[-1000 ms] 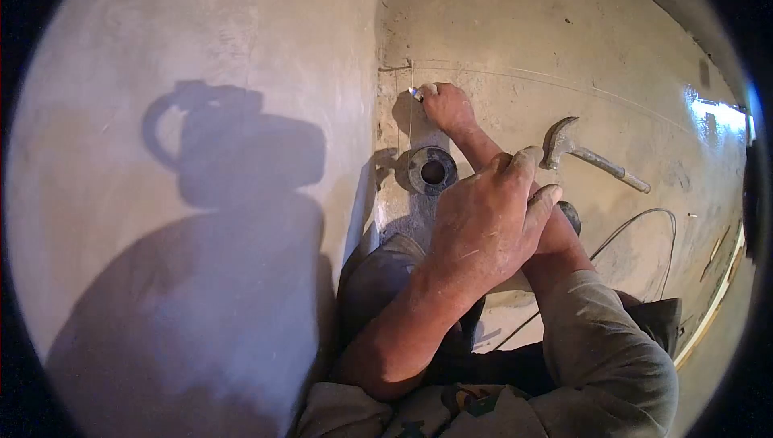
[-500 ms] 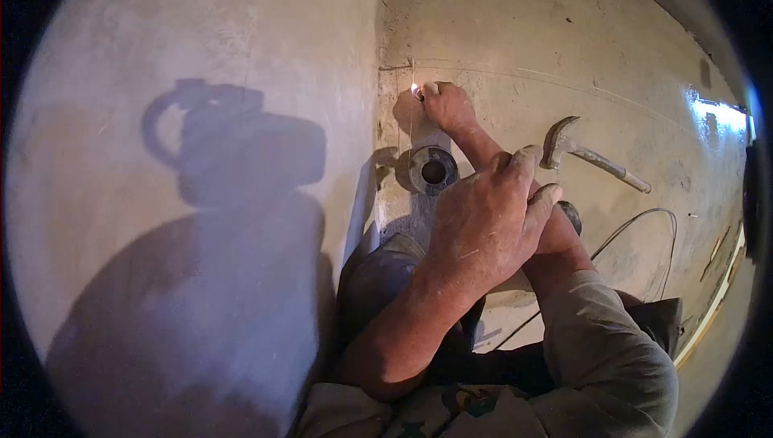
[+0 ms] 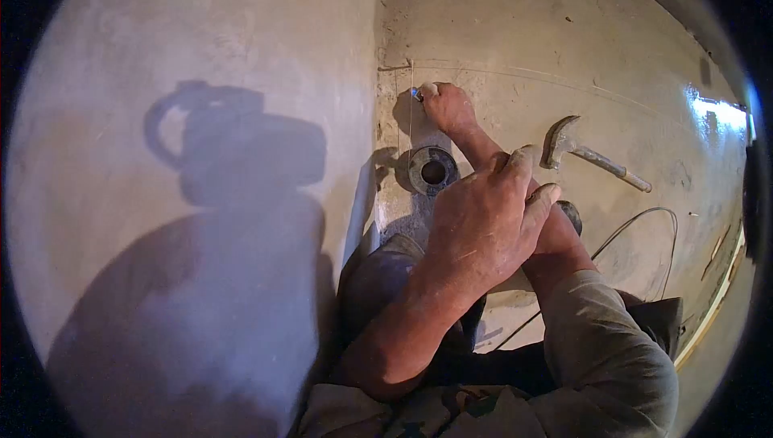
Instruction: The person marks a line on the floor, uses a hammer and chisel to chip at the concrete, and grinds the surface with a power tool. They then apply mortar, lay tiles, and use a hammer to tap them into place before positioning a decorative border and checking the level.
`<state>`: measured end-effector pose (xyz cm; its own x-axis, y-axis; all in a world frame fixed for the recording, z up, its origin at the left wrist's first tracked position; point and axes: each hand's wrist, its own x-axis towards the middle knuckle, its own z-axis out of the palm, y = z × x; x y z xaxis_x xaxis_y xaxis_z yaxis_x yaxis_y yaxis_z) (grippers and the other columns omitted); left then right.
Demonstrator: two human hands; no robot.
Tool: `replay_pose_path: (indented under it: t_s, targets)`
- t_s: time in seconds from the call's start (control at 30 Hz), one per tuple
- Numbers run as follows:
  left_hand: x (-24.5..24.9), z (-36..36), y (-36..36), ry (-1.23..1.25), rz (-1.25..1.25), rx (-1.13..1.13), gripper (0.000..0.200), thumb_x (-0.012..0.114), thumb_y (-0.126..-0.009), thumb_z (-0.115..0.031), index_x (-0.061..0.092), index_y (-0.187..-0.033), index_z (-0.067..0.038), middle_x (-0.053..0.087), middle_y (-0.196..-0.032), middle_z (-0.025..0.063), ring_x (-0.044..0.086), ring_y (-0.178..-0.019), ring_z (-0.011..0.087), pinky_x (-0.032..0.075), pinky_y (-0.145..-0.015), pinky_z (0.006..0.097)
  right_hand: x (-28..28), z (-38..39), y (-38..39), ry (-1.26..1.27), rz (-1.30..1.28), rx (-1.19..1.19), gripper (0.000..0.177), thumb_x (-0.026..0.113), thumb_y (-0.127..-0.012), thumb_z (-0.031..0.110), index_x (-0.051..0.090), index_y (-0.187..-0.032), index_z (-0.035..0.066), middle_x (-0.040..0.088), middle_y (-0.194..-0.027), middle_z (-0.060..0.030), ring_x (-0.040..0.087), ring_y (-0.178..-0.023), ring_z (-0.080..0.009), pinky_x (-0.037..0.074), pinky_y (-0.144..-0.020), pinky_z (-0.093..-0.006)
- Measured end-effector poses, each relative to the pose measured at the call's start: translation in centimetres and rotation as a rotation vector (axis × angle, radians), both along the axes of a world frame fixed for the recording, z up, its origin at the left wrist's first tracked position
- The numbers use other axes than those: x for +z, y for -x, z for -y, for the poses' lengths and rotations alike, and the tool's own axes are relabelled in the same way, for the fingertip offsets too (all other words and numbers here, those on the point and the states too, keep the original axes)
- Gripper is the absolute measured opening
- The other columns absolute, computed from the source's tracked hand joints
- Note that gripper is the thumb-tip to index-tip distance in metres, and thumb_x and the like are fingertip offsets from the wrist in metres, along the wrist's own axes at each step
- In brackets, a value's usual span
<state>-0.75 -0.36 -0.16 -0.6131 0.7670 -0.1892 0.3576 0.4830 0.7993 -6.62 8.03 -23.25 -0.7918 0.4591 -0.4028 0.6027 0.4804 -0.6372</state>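
The right hand [image 3: 449, 108] pinches what seems a lighter [image 3: 416, 94], which points toward the floor's [image 3: 499, 27] left edge beside a string [image 3: 412, 76], while the left hand [image 3: 483, 221] lies farther back, its grip hidden.

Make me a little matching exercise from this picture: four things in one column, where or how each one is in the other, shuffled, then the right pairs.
Things
1. Hammer
2. Dark round piece with a central hole
3. Small object with a bluish end
4. Thin cable

Place or state
A. Bent in an arc, lower in the picture than the hammer
B. At the fingertips of the right hand
C. Lying with its handle slanting down to the right
D. Just below the right hand in the picture

Pairs: 1-C, 2-D, 3-B, 4-A
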Motion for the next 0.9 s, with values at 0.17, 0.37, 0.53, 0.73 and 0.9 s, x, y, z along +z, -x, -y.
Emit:
replay_pose_path:
  t_s: [0.17, 0.37, 0.53, 0.73, 0.9]
  targets:
    - [0.2, -0.1, -0.1, -0.010, 0.089, 0.057, 0.031, 0.059, -0.083, -0.027, 0.054, -0.096, 0.001, 0.060, -0.084, 0.0224, 0.059, -0.081, 0.0398, 0.047, -0.067, 0.0447, 1.4, 0.0, -0.2, 0.001, -0.032, 0.036, 0.041, 0.042, -0.085, 0.034, 0.061, -0.089, -0.003, 0.059, -0.089, -0.0283, 0.056, -0.089, -0.0443, 0.045, -0.080, -0.0480]
    - [0.2, -0.1, 0.0, 0.006, 0.095, 0.039, 0.033, 0.059, -0.083, -0.027, 0.054, -0.101, 0.001, 0.060, -0.085, 0.0210, 0.059, -0.082, 0.0389, 0.047, -0.068, 0.0438, -2.2, 0.0, -0.1, -0.152, -0.069, 0.160, 0.027, 0.045, -0.083, 0.024, 0.058, -0.092, 0.001, 0.059, -0.089, -0.0253, 0.059, -0.083, -0.0418, 0.048, -0.076, -0.0472]
    - [0.0, 0.0, -0.1, -0.016, 0.062, 0.052, 0.033, 0.060, -0.083, -0.026, 0.055, -0.101, 0.001, 0.061, -0.085, 0.0203, 0.059, -0.081, 0.0386, 0.047, -0.068, 0.0437, -3.1, 0.0, 0.0, -0.215, -0.066, 0.219, 0.024, 0.047, -0.081, 0.020, 0.058, -0.095, 0.002, 0.060, -0.087, -0.0239, 0.060, -0.082, -0.0408, 0.049, -0.071, -0.0470]
    - [0.0, 0.0, -0.2, -0.002, 0.071, 0.058, 0.033, 0.059, -0.083, -0.027, 0.055, -0.103, -0.001, 0.061, -0.087, 0.0196, 0.059, -0.083, 0.0379, 0.048, -0.070, 0.0433, -1.4, 0.0, -0.2, -0.180, -0.086, 0.173, 0.026, 0.048, -0.082, 0.022, 0.058, -0.094, 0.001, 0.060, -0.085, -0.0224, 0.060, -0.081, -0.0406, 0.049, -0.070, -0.0471]
    - [0.1, 0.0, -0.1, 0.002, 0.087, 0.059, 0.032, 0.059, -0.083, -0.027, 0.055, -0.104, -0.002, 0.061, -0.088, 0.0195, 0.059, -0.084, 0.0377, 0.047, -0.071, 0.0432, -2.2, 0.0, -0.3, -0.138, -0.111, 0.128, 0.027, 0.049, -0.082, 0.025, 0.058, -0.093, 0.002, 0.060, -0.084, -0.0218, 0.060, -0.081, -0.0401, 0.049, -0.070, -0.0474]
